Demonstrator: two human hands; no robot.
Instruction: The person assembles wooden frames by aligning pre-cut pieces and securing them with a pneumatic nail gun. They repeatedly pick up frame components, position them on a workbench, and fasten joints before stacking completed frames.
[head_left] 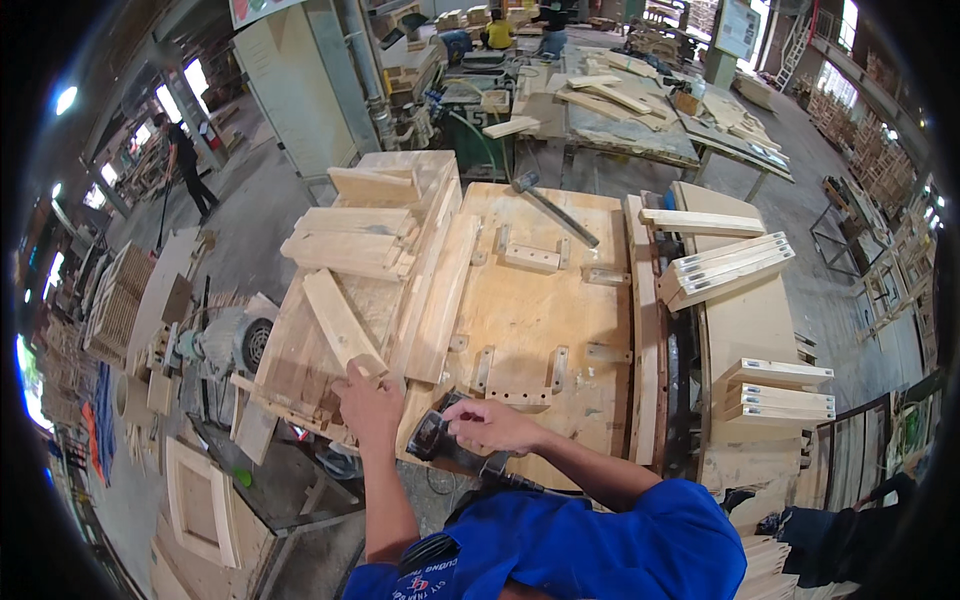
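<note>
At the near end of a pale wooden board (340,318), my left hand (370,408) has its fingers closed on the wood. The board lies at a slant on the left work surface. My right hand (488,426) is closed at a black hand-held power tool (432,436) by the near edge of the bench; its palm side is hidden. A dark hose or cord trails from the tool toward my body. In front of my right hand is a drilled wooden block (518,399) between metal brackets on the plywood jig board (540,330).
A hammer (556,212) lies at the jig's far end, near a second drilled block (532,257). Stacked wood pieces (350,240) sit left; bundled slats (725,270) and shorter pieces (780,403) lie right. A motor (235,345) stands left. A person (185,165) is far left.
</note>
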